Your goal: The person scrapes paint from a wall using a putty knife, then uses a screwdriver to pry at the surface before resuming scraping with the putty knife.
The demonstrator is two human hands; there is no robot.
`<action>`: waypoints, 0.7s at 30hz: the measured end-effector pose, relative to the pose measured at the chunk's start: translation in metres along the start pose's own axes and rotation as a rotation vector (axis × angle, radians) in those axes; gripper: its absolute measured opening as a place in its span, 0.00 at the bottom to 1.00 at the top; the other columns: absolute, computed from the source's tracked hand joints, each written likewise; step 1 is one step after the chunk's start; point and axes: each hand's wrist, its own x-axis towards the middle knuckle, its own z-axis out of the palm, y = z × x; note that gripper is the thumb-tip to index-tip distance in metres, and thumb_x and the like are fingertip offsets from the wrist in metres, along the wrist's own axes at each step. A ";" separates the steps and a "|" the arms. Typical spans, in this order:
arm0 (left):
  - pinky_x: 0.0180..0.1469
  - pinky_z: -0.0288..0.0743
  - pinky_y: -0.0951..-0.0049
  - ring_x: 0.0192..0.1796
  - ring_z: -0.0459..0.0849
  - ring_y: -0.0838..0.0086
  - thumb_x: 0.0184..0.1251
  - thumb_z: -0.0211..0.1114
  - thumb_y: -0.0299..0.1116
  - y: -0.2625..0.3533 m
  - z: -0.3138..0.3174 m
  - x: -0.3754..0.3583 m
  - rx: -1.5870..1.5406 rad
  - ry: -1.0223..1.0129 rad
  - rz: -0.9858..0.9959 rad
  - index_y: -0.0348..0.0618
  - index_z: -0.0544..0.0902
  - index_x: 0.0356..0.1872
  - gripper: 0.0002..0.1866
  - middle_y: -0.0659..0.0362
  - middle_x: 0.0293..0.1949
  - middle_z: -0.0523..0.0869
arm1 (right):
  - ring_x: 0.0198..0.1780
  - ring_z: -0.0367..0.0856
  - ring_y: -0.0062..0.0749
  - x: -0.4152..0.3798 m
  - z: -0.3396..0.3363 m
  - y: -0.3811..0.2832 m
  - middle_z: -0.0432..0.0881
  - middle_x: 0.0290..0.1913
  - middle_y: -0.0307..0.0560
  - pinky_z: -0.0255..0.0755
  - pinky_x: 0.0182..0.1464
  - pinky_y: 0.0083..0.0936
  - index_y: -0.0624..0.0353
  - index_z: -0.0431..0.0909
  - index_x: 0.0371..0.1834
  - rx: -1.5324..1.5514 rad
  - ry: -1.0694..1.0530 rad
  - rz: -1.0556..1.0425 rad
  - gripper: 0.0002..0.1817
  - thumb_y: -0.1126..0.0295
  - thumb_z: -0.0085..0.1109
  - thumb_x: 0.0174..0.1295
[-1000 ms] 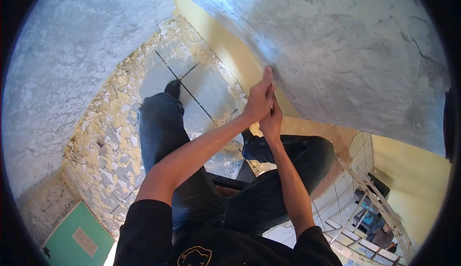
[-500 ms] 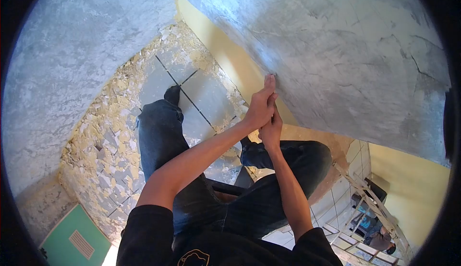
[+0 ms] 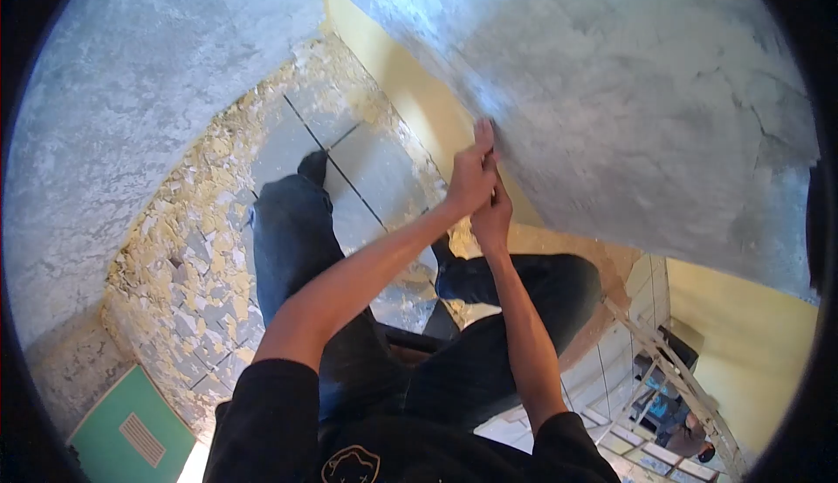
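At the lower edge of the grey wall [image 3: 628, 116], my left hand [image 3: 471, 176] is closed, with its fingertips pointing up toward the boundary with the yellow strip [image 3: 428, 90]. Just below and to its right, my right hand [image 3: 493, 217] is closed against it. A thin dark edge shows by the left fingertips, but whatever the two hands grip is mostly hidden. Both arms reach forward over my bent knees.
Paint flakes [image 3: 188, 265] cover the tiled floor [image 3: 349, 164] along the left wall [image 3: 157, 64]. A green panel [image 3: 131, 435] stands lower left. At the lower right are a wooden ladder [image 3: 668, 365] and another person [image 3: 685, 439].
Both hands have moved slightly up and to the left along the wall's lower edge, staying together. The view has shifted a little.
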 end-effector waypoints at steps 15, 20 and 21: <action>0.67 0.64 0.67 0.71 0.62 0.50 0.63 0.51 0.14 0.009 -0.009 -0.002 -0.134 -0.094 -0.085 0.31 0.63 0.67 0.28 0.36 0.68 0.62 | 0.54 0.77 0.29 -0.006 0.001 0.002 0.75 0.64 0.49 0.73 0.52 0.25 0.59 0.61 0.73 -0.086 -0.007 0.010 0.26 0.66 0.46 0.74; 0.65 0.67 0.65 0.69 0.65 0.48 0.62 0.50 0.14 0.019 -0.010 -0.009 -0.143 -0.078 -0.040 0.33 0.63 0.68 0.29 0.35 0.66 0.66 | 0.53 0.78 0.29 -0.008 0.009 0.009 0.78 0.61 0.49 0.72 0.52 0.25 0.59 0.63 0.71 0.086 0.044 -0.077 0.24 0.67 0.46 0.73; 0.64 0.68 0.65 0.67 0.68 0.47 0.63 0.50 0.14 0.017 -0.013 0.002 -0.086 -0.091 -0.088 0.32 0.64 0.67 0.28 0.33 0.62 0.69 | 0.37 0.73 0.21 0.018 0.010 0.033 0.78 0.47 0.44 0.67 0.36 0.21 0.59 0.66 0.69 -0.010 0.091 -0.364 0.23 0.66 0.48 0.72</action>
